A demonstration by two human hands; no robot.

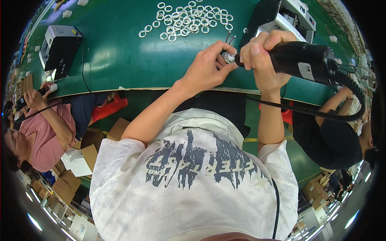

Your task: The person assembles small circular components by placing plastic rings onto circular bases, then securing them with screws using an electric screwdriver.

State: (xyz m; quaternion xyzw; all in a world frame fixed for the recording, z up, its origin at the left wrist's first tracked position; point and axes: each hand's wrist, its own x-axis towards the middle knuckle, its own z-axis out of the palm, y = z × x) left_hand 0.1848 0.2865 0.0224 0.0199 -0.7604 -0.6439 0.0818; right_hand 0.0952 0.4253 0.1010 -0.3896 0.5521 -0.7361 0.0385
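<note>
My left hand [207, 66] is closed, pinching a small round white part [229, 58] between thumb and fingers above the green table. Two thin wires [230, 38], one dark and one reddish, stick up beside that part. A black electric screwdriver [297, 58] lies nearly level in the grip of my right hand [263, 60], its fingers wrapped round the front of the body. The driver's nose points left and meets the round part; its very tip is too small to make out. A coiled black cord [356, 90] hangs from the driver's back end.
Many loose silvery rings [185, 20] lie at the far middle of the green table [116, 52]. A black-and-white machine [281, 18] stands beyond my right hand, another [60, 48] at far left. A co-worker [44, 132] sits left, another [333, 132] right.
</note>
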